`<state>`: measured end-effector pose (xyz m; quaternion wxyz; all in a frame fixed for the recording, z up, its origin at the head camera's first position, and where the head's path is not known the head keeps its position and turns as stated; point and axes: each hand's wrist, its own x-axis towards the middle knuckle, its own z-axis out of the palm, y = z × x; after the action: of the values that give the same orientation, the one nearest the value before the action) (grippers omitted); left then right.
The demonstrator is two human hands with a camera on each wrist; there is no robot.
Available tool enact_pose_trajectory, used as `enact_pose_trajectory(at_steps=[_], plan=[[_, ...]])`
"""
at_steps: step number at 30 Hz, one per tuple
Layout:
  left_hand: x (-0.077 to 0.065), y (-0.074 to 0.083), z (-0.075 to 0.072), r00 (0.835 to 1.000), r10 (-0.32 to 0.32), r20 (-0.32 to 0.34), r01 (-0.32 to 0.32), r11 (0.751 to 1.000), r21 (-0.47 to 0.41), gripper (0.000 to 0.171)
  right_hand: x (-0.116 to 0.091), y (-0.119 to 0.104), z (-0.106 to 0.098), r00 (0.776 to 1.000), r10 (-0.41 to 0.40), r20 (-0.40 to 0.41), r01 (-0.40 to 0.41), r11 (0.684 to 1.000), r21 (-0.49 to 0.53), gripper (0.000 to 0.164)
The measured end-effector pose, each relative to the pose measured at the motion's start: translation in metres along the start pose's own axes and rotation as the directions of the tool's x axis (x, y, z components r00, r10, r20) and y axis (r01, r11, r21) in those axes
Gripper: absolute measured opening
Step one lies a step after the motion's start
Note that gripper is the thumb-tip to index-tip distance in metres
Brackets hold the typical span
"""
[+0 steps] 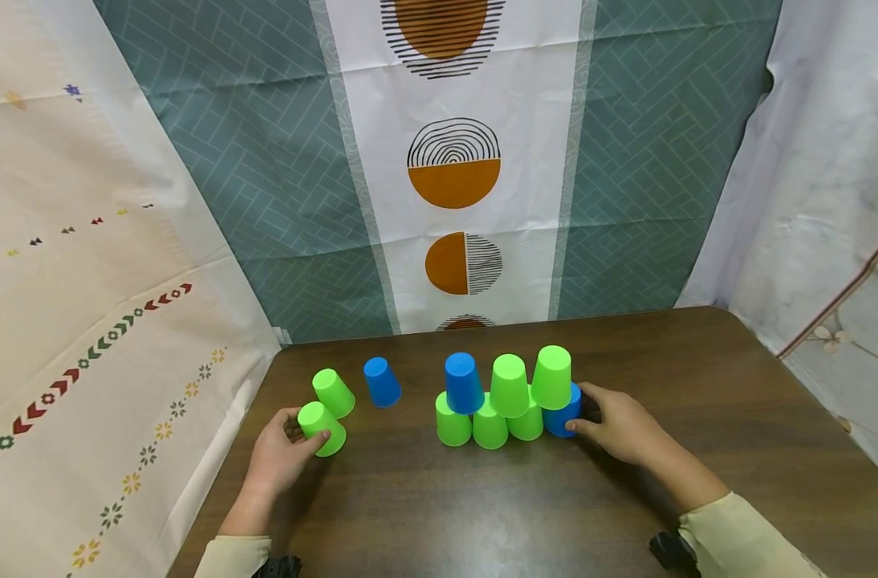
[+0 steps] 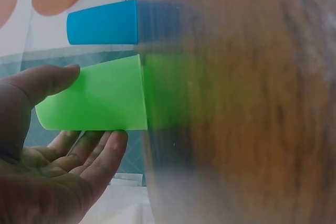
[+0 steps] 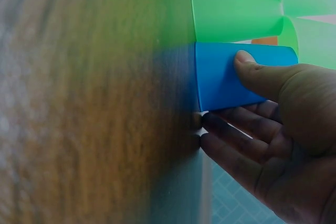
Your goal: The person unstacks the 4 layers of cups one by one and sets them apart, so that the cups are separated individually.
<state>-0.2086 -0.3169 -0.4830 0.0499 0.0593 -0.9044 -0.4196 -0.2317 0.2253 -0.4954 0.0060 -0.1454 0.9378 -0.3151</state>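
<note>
My left hand (image 1: 278, 451) holds an upside-down green cup (image 1: 322, 429) on the table, thumb on one side and fingers along the other, as the left wrist view shows. At the right, my right hand (image 1: 619, 423) grips a blue cup (image 3: 218, 74) at the end of a row, with the thumb on its near side and fingers behind. Beside that cup, the bottom row holds green cups, among them one at the left end (image 1: 453, 420). Across this row stands an upper tier: a blue cup (image 1: 464, 384), a middle green cup (image 1: 509, 386) and a right green cup (image 1: 552, 377).
Behind the left hand's cup stands another upside-down green cup (image 1: 334, 392), with a lone blue cup (image 1: 382, 382) to its right. The brown wooden table (image 1: 424, 514) ends at a patterned cloth (image 1: 302, 201) at the back. Pale cloths (image 1: 121, 321) hang at both sides.
</note>
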Motion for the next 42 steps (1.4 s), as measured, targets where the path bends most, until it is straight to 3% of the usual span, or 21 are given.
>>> enact_pose_trajectory(at_steps=[13, 28, 33, 38, 42], plan=[[0.004, -0.001, 0.002, 0.999, 0.000, 0.037, 0.000, 1.000, -0.012, 0.065, 0.001, 0.000, 0.000, 1.000, -0.004, -0.003, 0.004, 1.000, -0.002, 0.067], [0.001, -0.001, 0.003, 1.000, 0.013, 0.027, -0.015, 0.997, 0.074, 0.062, 0.001, 0.001, 0.000, 1.000, 0.004, 0.001, -0.004, 1.000, -0.001, 0.067], [-0.002, -0.001, 0.002, 1.000, 0.023, 0.020, -0.025, 0.995, 0.096, 0.072, 0.000, 0.001, 0.001, 1.000, 0.002, 0.002, -0.002, 1.000, -0.001, 0.067], [-0.007, 0.011, -0.005, 0.999, 0.038, -0.022, -0.036, 0.996, 0.083, 0.081, 0.000, 0.000, 0.000, 1.000, -0.002, -0.002, 0.002, 1.000, 0.001, 0.067], [-0.014, 0.030, -0.008, 0.991, 0.102, -0.091, -0.099, 0.995, 0.032, 0.076, 0.000, 0.000, 0.000, 1.000, -0.001, 0.000, 0.001, 1.000, 0.001, 0.067]])
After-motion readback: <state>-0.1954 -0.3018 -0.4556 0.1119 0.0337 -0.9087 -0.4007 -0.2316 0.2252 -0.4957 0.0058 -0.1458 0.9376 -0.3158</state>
